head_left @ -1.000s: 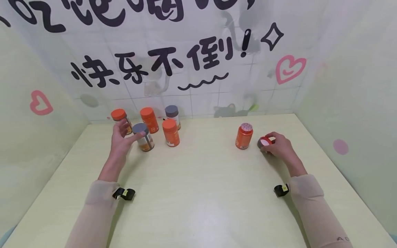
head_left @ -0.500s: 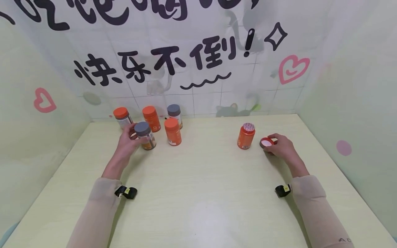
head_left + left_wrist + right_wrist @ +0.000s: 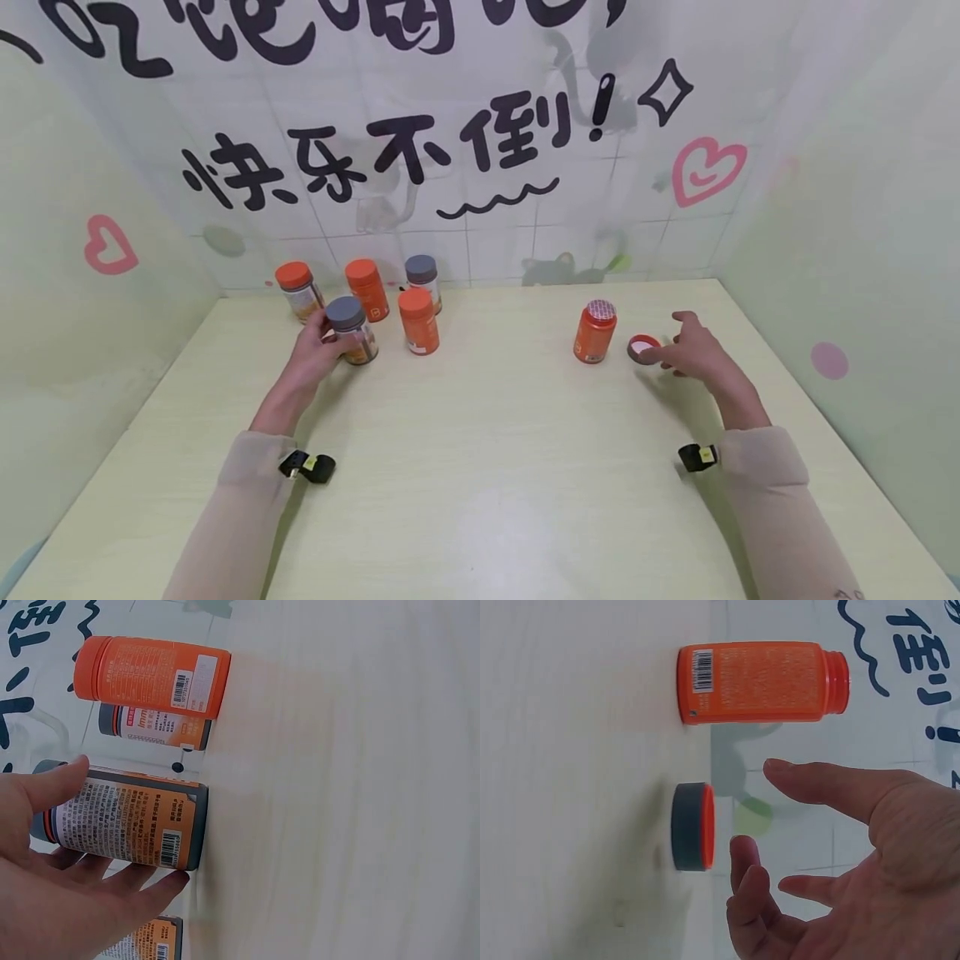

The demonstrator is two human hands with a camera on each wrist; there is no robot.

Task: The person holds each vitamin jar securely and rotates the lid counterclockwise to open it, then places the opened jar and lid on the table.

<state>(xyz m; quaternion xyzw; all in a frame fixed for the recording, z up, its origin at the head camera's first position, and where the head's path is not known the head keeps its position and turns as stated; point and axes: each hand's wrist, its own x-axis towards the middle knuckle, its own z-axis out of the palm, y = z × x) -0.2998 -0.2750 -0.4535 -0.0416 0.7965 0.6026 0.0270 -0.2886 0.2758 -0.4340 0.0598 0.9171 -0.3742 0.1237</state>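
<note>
My left hand (image 3: 311, 357) holds a grey-lidded supplement jar (image 3: 364, 340) upright on the table, thumb on one side and fingers on the other; its printed orange-and-white label (image 3: 135, 821) faces the left wrist camera. Toward the right stands an orange bottle (image 3: 594, 335) without its cap, a patterned seal over its mouth. Just right of it lies a cap (image 3: 692, 827), dark outside with a red rim, its pale inside facing up. My right hand (image 3: 697, 350) is beside and above that cap with fingers spread and nothing held; its thumb overlaps the cap in the head view.
Behind and beside the left hand stand an orange-lidded jar (image 3: 302, 293), two orange bottles (image 3: 367, 292) and, farther back, a second grey-lidded jar (image 3: 425, 279). A white printed back wall (image 3: 495, 250) rises behind the table (image 3: 480, 450), with side walls left and right.
My left hand has closed in on the grey-lidded jar and now holds it. My right fingers have let go of the cap, leaving it on the table, and the hand has drawn slightly right.
</note>
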